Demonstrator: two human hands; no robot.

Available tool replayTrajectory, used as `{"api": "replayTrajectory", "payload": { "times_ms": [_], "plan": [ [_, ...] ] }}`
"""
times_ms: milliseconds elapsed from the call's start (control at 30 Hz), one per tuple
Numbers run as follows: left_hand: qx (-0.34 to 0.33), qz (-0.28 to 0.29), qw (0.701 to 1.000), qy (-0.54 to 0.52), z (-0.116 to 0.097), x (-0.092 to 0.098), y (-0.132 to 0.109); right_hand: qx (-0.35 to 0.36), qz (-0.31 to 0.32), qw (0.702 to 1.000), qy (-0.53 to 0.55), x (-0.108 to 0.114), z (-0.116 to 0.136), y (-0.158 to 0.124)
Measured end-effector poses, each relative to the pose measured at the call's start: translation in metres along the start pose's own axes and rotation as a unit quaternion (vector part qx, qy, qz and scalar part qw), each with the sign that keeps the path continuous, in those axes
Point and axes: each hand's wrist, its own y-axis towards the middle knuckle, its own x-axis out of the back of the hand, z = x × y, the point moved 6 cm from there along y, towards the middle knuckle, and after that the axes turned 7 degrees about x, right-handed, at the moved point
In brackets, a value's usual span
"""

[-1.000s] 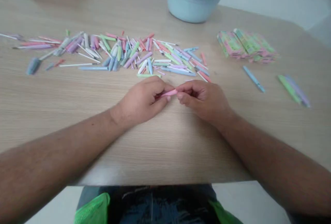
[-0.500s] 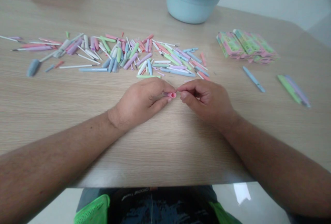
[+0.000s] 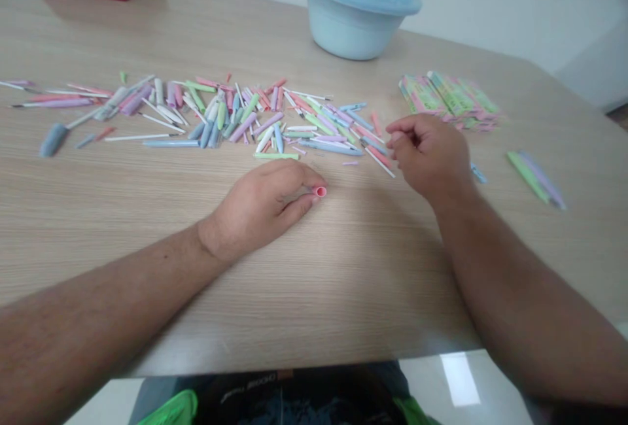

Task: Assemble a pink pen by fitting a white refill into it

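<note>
Pinching a pink tube: left hand; curled (grip unclear) near pen parts: right hand.

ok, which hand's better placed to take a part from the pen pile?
Probably the right hand: it's beside the right end of the pile, while the left hand grips a pink tube. Can't tell whether the right is empty.
</note>
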Motion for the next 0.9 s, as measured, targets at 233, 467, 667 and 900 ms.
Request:
{"api": "replayTrajectory", "payload": {
  "times_ms": [233,467,667,900],
  "plan": [
    [0.004,0.005,1.0,0.013,-0.001,0.002,0.0,-0.037,0.1,0.991,-0.086,0.002,-0.038,0.009],
    [0.022,0.015,1.0,0.009,0.002,0.002,-0.001,0.011,0.222,0.963,-0.151,-0.026,-0.025,-0.002],
    [0.042,0.024,0.999,-0.001,0.004,0.001,0.0,0.01,0.24,0.953,-0.184,-0.033,-0.026,-0.001],
    [0.04,0.027,0.999,0.002,0.003,0.0,0.0,-0.014,0.255,0.949,-0.185,-0.033,-0.025,-0.002]
  ]
}}
